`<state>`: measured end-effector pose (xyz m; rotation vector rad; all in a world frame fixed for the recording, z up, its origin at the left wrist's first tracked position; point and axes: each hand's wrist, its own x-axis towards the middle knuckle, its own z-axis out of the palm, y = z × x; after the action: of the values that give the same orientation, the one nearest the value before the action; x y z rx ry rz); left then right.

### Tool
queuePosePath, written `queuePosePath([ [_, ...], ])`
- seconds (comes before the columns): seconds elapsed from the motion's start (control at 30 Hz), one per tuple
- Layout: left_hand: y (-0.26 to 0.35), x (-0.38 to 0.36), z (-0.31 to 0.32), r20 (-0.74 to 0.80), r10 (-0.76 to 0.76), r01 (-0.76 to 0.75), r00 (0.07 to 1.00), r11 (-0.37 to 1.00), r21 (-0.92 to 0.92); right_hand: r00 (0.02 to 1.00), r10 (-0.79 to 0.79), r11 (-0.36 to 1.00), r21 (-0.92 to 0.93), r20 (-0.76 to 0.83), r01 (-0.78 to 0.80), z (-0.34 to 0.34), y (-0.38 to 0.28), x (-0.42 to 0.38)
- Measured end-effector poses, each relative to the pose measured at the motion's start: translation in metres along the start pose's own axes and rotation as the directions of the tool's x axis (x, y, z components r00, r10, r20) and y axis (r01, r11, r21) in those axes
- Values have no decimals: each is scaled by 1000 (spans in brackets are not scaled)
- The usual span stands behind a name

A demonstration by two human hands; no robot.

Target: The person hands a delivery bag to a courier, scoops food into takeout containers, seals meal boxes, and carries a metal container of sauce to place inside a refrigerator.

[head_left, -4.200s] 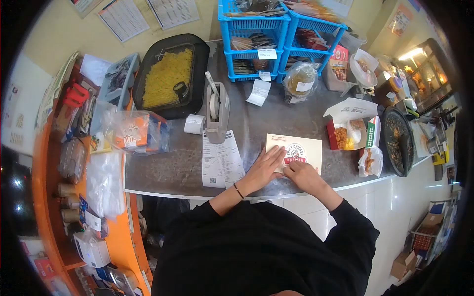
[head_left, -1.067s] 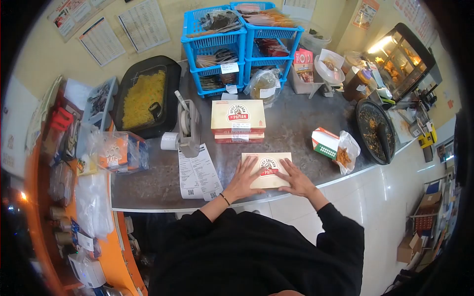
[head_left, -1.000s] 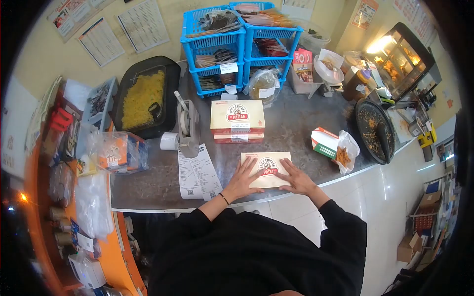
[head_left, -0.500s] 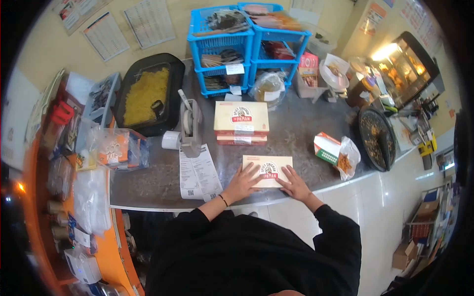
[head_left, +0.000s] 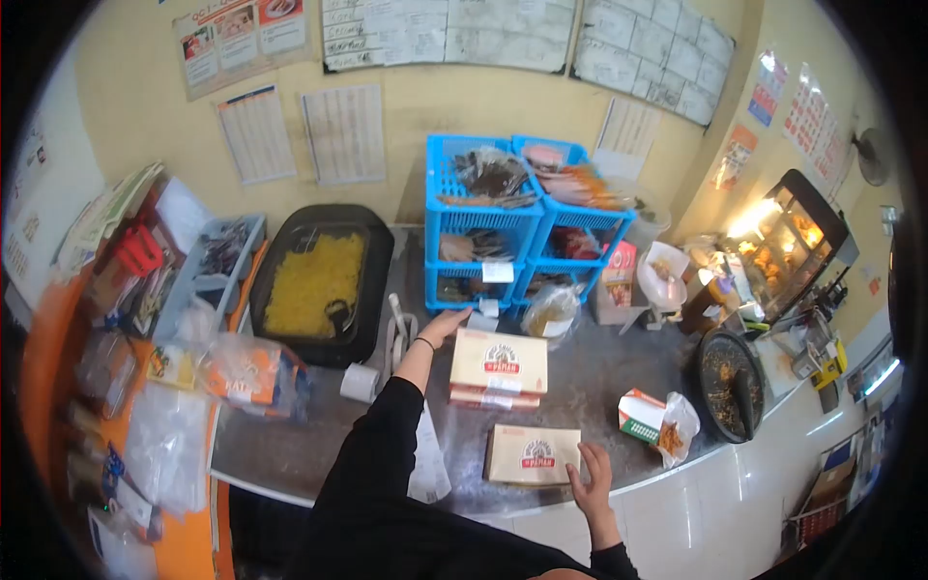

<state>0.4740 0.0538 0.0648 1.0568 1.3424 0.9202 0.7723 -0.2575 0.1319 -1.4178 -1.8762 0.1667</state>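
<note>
In the head view my left hand (head_left: 445, 327) reaches out behind the stacked cartons, beside a small white roll (head_left: 481, 321); its fingers are stretched out, and whether they touch the roll is unclear. A closed cream carton with a red label (head_left: 517, 456) lies near the front edge of the counter. At its right side rests my right hand (head_left: 592, 476), open, with thumb and fingertips at the edge. Similar cartons (head_left: 498, 360) are stacked behind it. A long printed receipt (head_left: 428, 464) lies partly under my left sleeve.
Blue basket racks (head_left: 483, 232) stand at the back, with a black tray of yellow food (head_left: 319, 280) to their left. On the right are an open snack box (head_left: 642, 416), a black pan (head_left: 727, 387) and a lit food warmer (head_left: 788, 242).
My left hand has left the front carton and moved up and left past the stack. My right hand has shifted to the carton's right edge. The camera has tilted up.
</note>
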Motion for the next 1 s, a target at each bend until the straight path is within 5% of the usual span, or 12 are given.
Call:
queuePosePath([
  [0.07,12,7,-2,246,-235,271,940,955,-124,996,77,997,-8,-47,-77,-2,-10,2],
  [0.17,-28,56,2,361,-143,131,922,990,56,987,130,991,0,-97,-131,-3,-23,11],
  [0.2,-27,56,3,268,-32,-36,963,969,245,986,127,992,10,-107,-126,-2,-27,16],
  [0.3,-7,21,-5,147,454,-475,879,862,177,989,113,990,92,-91,-105,-5,-39,31],
  [0.33,8,2,-12,47,583,-581,811,812,-54,991,101,986,139,-87,-88,-2,-43,41],
  [0.37,28,-21,-23,-92,630,-619,771,775,125,993,88,980,185,-84,-71,2,-49,51],
  [0.43,55,-62,-34,-141,620,-634,772,737,-235,996,64,957,286,-64,-43,12,-64,72],
  [0.57,111,-172,-30,9,593,-560,805,765,-318,999,31,828,560,20,-37,28,-110,123],
  [0.67,118,-227,-20,90,606,-554,790,770,-316,929,120,165,916,349,-365,35,-130,145],
  [0.8,105,-262,-14,139,535,-536,834,844,-30,973,26,286,931,229,-227,40,-143,141],
  [0.93,91,-290,-2,161,515,-513,842,856,-61,923,115,526,765,368,-371,32,-135,127],
  [1.0,85,-293,-1,142,526,-537,839,842,58,957,-3,733,652,289,-194,25,-133,123],
])
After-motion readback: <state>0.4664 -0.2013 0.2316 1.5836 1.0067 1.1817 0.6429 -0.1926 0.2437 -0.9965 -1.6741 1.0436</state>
